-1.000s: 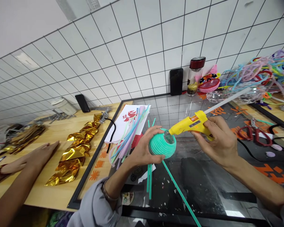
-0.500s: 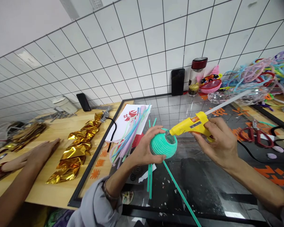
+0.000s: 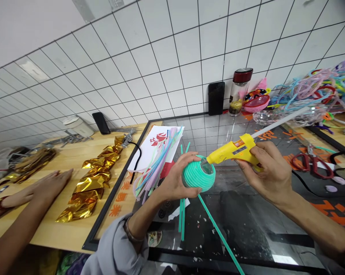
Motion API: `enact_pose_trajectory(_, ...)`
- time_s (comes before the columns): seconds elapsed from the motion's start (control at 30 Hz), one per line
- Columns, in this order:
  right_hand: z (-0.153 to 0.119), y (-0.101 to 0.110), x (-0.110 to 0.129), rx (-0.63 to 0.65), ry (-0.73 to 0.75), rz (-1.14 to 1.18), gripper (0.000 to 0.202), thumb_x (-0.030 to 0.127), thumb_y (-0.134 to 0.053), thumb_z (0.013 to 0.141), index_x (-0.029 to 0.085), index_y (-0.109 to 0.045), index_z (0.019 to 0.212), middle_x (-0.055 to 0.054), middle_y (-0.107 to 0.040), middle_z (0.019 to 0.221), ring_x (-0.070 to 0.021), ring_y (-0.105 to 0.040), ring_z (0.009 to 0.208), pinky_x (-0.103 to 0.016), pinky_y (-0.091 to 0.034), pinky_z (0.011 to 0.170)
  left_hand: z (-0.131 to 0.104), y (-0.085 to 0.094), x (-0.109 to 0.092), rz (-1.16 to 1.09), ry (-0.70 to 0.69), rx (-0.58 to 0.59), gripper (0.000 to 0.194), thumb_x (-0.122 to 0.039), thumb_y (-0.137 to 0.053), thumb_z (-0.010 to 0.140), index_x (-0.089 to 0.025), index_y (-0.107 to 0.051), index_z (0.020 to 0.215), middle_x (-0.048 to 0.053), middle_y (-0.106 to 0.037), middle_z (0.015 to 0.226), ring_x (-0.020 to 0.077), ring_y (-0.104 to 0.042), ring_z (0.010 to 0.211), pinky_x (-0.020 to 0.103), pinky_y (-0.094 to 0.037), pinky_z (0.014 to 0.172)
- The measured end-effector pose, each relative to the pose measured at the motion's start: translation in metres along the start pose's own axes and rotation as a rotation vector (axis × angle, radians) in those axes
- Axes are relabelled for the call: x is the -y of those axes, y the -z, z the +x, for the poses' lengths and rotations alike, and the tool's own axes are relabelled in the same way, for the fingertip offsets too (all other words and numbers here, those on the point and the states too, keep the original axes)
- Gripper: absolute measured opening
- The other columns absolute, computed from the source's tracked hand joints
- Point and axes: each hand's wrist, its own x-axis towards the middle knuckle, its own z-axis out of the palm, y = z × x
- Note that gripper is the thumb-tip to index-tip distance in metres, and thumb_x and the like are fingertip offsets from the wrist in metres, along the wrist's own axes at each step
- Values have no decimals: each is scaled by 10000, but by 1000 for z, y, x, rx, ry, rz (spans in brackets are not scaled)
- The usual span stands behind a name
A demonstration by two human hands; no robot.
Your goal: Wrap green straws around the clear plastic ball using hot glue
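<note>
My left hand [image 3: 179, 177] is wrapped round a small green cup-like ball [image 3: 198, 179], coiled from pipe cleaner over a clear plastic core, tilted with its opening up and to the right. From its underside a loose green pipe cleaner [image 3: 220, 233] trails toward the table's front edge. In my right hand [image 3: 268, 168] is a yellow hot glue gun [image 3: 232, 150], a white glue stick [image 3: 280, 123] poking from its back. Its nozzle meets the rim of the opening; whether glue is coming out is too small to tell. More green pipe cleaners [image 3: 182, 219] lie below the ball.
Pastel pipe cleaners [image 3: 158, 164] lie on white paper [image 3: 140, 158] at left. Red-handled scissors [image 3: 313, 164] and a black cord sit right. Against the wall stand a phone [image 3: 216, 98] and a glass bottle [image 3: 238, 93]. Another person's hands [image 3: 50, 187] rest beside crumpled gold foil [image 3: 88, 187].
My right hand and the glue gun have shifted very slightly right, the nozzle staying at the rim. My left hand and the green ball hold still.
</note>
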Motion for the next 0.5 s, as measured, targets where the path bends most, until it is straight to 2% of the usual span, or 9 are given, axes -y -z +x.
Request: enact_pose_trajectory(0.5,0,0,-2,-1,18,-27,204,174,-702,861,184,-594,1034,-71,-610,878,-195,-623,716,-288,-487,545,0,0,-1,3,15,1,744,-272,-828,621,-237,-509,1292,159,-475,1462,378,-435,1412,605,-330,1185)
